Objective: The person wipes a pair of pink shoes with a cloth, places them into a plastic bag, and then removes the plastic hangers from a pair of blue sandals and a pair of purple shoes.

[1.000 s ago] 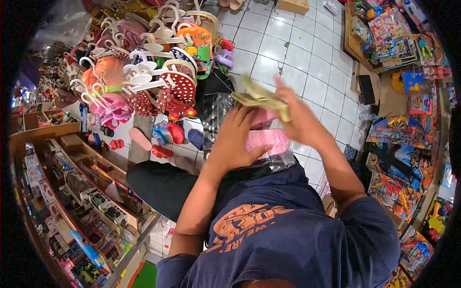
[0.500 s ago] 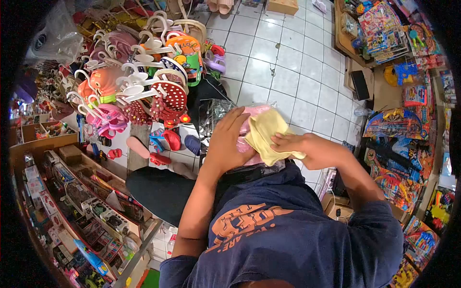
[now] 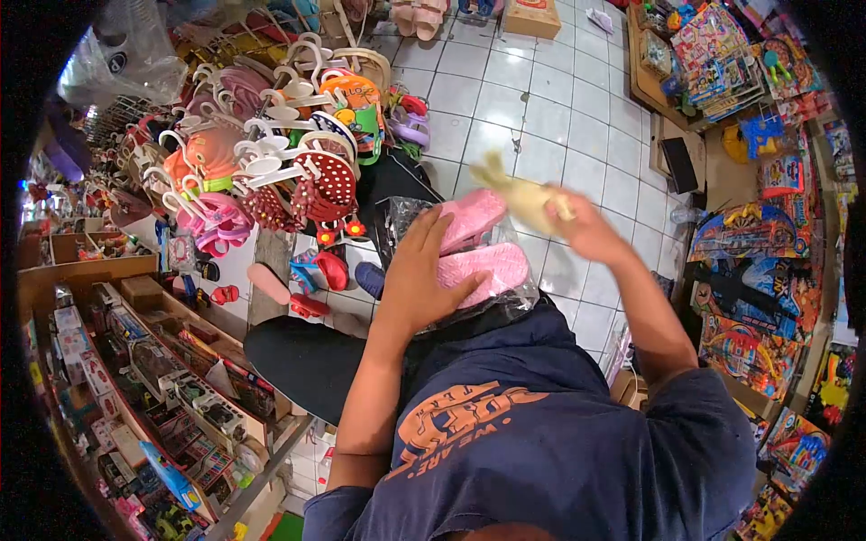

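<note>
A pair of pink sandals [image 3: 483, 274] lies soles up on clear plastic wrapping [image 3: 519, 311] over my lap. My left hand [image 3: 424, 275] holds the pair steady, fingers on the upper sandal and thumb across the lower one, covering their left ends. To the right of the sandals, my right hand [image 3: 586, 233] is closed on a pale yellow cloth [image 3: 525, 203]. Motion blurs the cloth, which is lifted off the soles with its far end near the tip of the upper sandal.
Children's sandals on white hangers [image 3: 316, 185] hang in a dense cluster at left. Loose footwear [image 3: 332, 268] lies below them. Boxed goods fill a wooden shelf [image 3: 180, 361] at lower left. Packaged toys [image 3: 749, 288] line the right side. A cardboard box [image 3: 532, 16] stands on the tiled floor [image 3: 564, 117].
My right hand has moved the yellow cloth up and right, off the sandals, uncovering both pink soles. My left hand stays on the pair.
</note>
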Tool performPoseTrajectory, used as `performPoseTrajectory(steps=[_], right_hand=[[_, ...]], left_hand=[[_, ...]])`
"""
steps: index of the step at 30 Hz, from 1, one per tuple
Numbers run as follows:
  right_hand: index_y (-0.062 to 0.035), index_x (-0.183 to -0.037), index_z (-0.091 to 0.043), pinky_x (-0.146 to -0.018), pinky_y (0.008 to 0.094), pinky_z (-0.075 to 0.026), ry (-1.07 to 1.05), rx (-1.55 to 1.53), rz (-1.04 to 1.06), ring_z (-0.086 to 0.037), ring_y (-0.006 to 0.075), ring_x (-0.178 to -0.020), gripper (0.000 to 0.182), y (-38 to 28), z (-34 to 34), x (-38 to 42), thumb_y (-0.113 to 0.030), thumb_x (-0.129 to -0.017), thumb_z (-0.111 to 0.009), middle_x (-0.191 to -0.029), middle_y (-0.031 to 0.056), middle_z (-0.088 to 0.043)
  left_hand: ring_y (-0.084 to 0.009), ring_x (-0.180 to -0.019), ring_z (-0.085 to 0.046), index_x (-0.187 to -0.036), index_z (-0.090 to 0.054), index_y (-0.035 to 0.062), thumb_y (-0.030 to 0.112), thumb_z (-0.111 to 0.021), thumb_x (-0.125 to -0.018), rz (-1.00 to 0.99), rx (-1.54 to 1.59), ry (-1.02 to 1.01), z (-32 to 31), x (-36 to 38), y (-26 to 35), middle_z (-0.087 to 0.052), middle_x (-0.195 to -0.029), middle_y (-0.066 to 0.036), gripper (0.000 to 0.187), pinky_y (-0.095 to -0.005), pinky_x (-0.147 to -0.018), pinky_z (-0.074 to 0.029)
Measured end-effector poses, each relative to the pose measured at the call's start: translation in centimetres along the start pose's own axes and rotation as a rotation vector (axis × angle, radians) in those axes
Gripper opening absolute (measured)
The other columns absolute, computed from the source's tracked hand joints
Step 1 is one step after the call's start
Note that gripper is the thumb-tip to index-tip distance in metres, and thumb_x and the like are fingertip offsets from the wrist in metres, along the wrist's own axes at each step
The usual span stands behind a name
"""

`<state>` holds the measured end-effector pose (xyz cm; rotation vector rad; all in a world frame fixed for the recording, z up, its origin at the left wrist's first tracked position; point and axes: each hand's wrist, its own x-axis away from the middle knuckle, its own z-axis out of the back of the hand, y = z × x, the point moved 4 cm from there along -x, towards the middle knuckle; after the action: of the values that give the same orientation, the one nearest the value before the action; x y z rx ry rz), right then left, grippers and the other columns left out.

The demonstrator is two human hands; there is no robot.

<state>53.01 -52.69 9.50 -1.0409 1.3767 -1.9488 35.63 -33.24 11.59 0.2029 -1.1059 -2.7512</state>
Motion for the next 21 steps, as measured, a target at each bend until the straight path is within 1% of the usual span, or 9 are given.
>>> performPoseTrajectory(steps=[2, 3, 4, 5, 6, 10, 15, 17, 21], right_hand=[[-0.004, -0.133, -0.049, -0.089, 0.0315, -0.049, -0.135, 0.236, 0.153, -0.062, 0.0168, -0.102, 0.043, -0.5, -3.5, 0.0, -0.013, -0.094, -0.064, -0.115, 0.0149, -0.066], [-0.004, -0.133, -0.049, -0.089, 0.0315, -0.049, -0.136, 0.238, 0.159, -0.062, 0.0168, -0.102, 0.043, -0.7, -4.3, 0.0, -0.013, -0.094, -0.064, -0.115, 0.0149, -0.066], [-0.006, -0.136, -0.047, -0.09, 0.032, -0.049, -0.066, 0.181, 0.126, -0.062, 0.018, -0.105, 0.048, -0.8, -4.7, -0.1, -0.008, -0.091, -0.065, -0.118, 0.0173, -0.065], [-0.0081, -0.139, -0.046, -0.091, 0.0325, -0.049, 0.003, 0.125, 0.093, -0.063, 0.0193, -0.109, 0.055, -0.9, -5.0, -0.1, -0.003, -0.088, -0.066, -0.121, 0.0197, -0.064], [-0.0081, -0.139, -0.046, -0.091, 0.0325, -0.049, 0.002, 0.127, 0.1, -0.063, 0.0193, -0.109, 0.055, -0.9, -5.5, -0.2, -0.003, -0.088, -0.066, -0.121, 0.0197, -0.064], [-0.0085, -0.15, -0.036, -0.1, 0.0304, -0.045, 0.072, 0.097, 0.196, -0.058, 0.0216, -0.122, 0.065, -1.9, -6.5, -0.9, -0.005, -0.091, -0.062, -0.135, 0.0177, -0.058], [-0.0037, -0.147, -0.041, -0.112, 0.0312, -0.034, -0.068, 0.059, 0.276, -0.045, 0.0231, -0.137, 0.053, -1.9, -7.0, -3.3, -0.004, -0.096, -0.052, -0.15, 0.0185, -0.044], [-0.0026, -0.146, -0.042, -0.116, 0.0327, -0.029, -0.134, 0.123, 0.319, -0.033, 0.0275, -0.145, 0.051, -2.9, -7.0, -3.4, -0.001, -0.096, -0.05, -0.159, 0.0165, -0.03], [-0.0042, -0.145, -0.044, -0.116, 0.034, -0.029, -0.27, 0.193, 0.192, -0.032, 0.0268, -0.146, 0.05, -3.0, -6.6, -1.6, 0.0, -0.096, -0.05, -0.159, 0.016, -0.03]], left_hand=[[-0.0432, -0.139, -0.036, -0.136, -0.047, -0.005, 0.046, -0.077, -0.075, 0.025, -0.033, -0.014, -0.3, 0.2, 0.0, -0.047, -0.141, -0.027, 0.085, -0.0546, -0.114, -0.027], [-0.0433, -0.141, -0.032, -0.136, -0.047, -0.006, 0.047, -0.076, -0.075, 0.055, -0.062, -0.032, -0.1, 0.0, 0.4, -0.047, -0.141, -0.027, 0.086, -0.0587, -0.116, -0.022], [-0.0433, -0.141, -0.032, -0.136, -0.047, -0.006, 0.047, -0.076, -0.075, 0.054, -0.066, -0.027, 0.3, -0.2, 0.9, -0.047, -0.141, -0.027, 0.086, -0.0587, -0.116, -0.022], [-0.0435, -0.144, -0.026, -0.137, -0.046, -0.0065, 0.047, -0.076, -0.075, 0.064, -0.244, -0.075, 0.6, -0.2, 1.5, -0.046, -0.143, -0.026, 0.087, -0.0624, -0.115, -0.016], [-0.0436, -0.147, -0.019, -0.137, -0.045, -0.0071, 0.047, -0.075, -0.076, 0.073, -0.422, -0.121, 0.8, -0.5, 2.1, -0.044, -0.144, -0.026, 0.087, -0.066, -0.115, -0.01], [-0.0437, -0.148, -0.016, -0.142, -0.037, -0.0093, 0.053, -0.065, -0.08, 0.001, -0.321, 0.039, -0.6, -1.5, 1.5, -0.038, -0.148, -0.027, 0.092, -0.0667, -0.115, -0.003], [-0.0411, -0.143, -0.032, -0.144, -0.039, -0.0036, 0.058, -0.063, -0.08, 0.026, -0.326, 0.049, -1.7, -1.2, 0.3, -0.037, -0.151, -0.026, 0.092, -0.0636, -0.112, -0.022], [-0.0402, -0.142, -0.033, -0.142, -0.042, -0.0033, 0.058, -0.065, -0.079, 0.049, -0.296, 0.036, -1.5, -1.5, 0.3, -0.039, -0.149, -0.025, 0.09, -0.063, -0.112, -0.023], [-0.0385, -0.14, -0.036, -0.136, -0.047, -0.0025, 0.057, -0.069, -0.076, 0.034, -0.286, 0.064, -1.7, -0.9, -0.1, -0.044, -0.145, -0.023, 0.087, -0.0621, -0.111, -0.026]])
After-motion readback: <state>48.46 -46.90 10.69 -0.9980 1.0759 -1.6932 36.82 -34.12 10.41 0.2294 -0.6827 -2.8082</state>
